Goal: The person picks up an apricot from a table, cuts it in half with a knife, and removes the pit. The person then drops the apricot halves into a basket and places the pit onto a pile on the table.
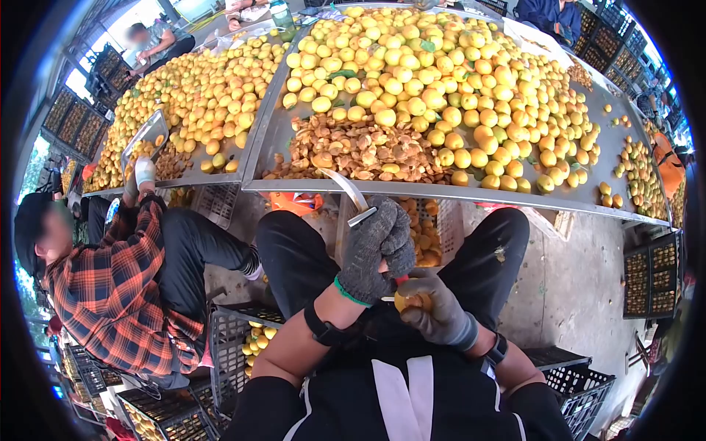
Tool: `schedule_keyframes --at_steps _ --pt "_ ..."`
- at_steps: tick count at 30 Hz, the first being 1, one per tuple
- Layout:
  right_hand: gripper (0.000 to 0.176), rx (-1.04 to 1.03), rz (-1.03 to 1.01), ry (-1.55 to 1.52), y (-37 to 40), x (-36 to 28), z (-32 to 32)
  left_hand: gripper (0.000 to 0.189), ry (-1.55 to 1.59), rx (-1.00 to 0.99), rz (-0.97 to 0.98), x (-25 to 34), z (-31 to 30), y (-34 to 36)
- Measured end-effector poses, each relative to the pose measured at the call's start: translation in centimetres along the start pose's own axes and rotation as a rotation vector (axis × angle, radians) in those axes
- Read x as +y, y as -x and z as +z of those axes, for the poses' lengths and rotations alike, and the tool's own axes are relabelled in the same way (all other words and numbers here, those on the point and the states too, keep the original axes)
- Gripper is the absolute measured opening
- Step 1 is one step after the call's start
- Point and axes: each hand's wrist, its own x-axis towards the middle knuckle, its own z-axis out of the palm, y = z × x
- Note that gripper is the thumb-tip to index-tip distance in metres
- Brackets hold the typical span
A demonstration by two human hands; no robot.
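Note:
My left hand (376,242), in a dark grey knit glove with a green cuff, is closed around a metal tool with a curved blade (347,189). The blade rises from the fist toward the table edge, with a short flat crossbar at its base. My right hand (441,312), in a worn grey glove, grips a yellow-orange apricot (412,301) just below the left fist. A small red piece (401,279) shows between the two hands; I cannot tell what it belongs to. Both hands are over my lap, in front of the table.
Whole apricots (412,73) cover the metal table (353,189), with brown-orange pieces (368,147) heaped near its front edge. Under it stands a crate of orange pieces (428,239). Black crates (246,338) flank me. A person in a plaid shirt (110,294) sits left; others are behind.

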Motion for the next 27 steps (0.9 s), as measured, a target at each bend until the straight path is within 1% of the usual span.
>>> schedule_keyframes --at_steps 4,8,11,13,14,16,17,19,20,22,23,25,26,27 --pt "0.040 -0.032 -0.077 0.103 -0.3 0.0 -0.4 0.022 0.040 -0.023 -0.045 -0.2 -0.4 -0.5" --pt "0.041 -0.027 -0.105 0.200 0.0 0.4 -0.5 0.022 0.050 -0.010 -0.045 -0.7 -0.7 -0.9" --pt "0.043 0.006 -0.089 0.241 0.3 0.7 -0.4 0.023 0.066 0.016 -0.056 -1.2 -0.9 -1.3" --pt "0.044 0.090 -0.157 0.307 0.3 0.9 -0.3 0.024 0.089 0.032 -0.064 -1.5 -0.8 -1.6" --pt "0.044 0.085 -0.161 0.308 0.4 1.4 -0.3 0.024 0.090 0.031 -0.058 -1.6 -0.9 -1.8" --pt "0.047 0.081 -0.155 0.451 0.4 2.1 -0.4 0.024 0.153 0.092 -0.109 -1.6 -1.1 -2.1" --pt "0.047 0.080 -0.161 0.454 0.2 2.0 -0.6 0.024 0.151 0.087 -0.104 -1.6 -1.2 -2.2" --pt "0.038 0.064 -0.161 0.388 -0.3 1.9 -0.9 0.024 0.124 0.184 -0.083 -1.6 -1.6 -2.4" --pt "0.038 0.066 -0.159 0.390 -0.2 1.7 -0.8 0.024 0.124 0.183 -0.087 -1.6 -1.8 -2.4" --pt "0.029 0.139 0.144 -0.002 -0.3 1.3 -0.5 0.025 0.102 0.225 -0.018 -1.1 -2.3 -2.8" --pt "0.029 0.145 0.143 0.006 -0.1 1.4 -0.8 0.025 0.103 0.216 -0.023 -0.7 -2.8 -3.0" --pt "0.028 0.195 0.642 -0.884 0.4 1.8 -1.6 0.027 0.282 0.171 0.066 0.4 -4.2 -2.9" --pt "0.031 0.312 0.593 -1.004 0.0 1.8 -1.0 0.030 0.322 0.122 0.070 1.0 -4.9 -2.7" --pt "0.031 0.321 0.592 -1.002 0.0 2.2 -1.1 0.030 0.323 0.119 0.062 1.5 -5.4 -2.4"
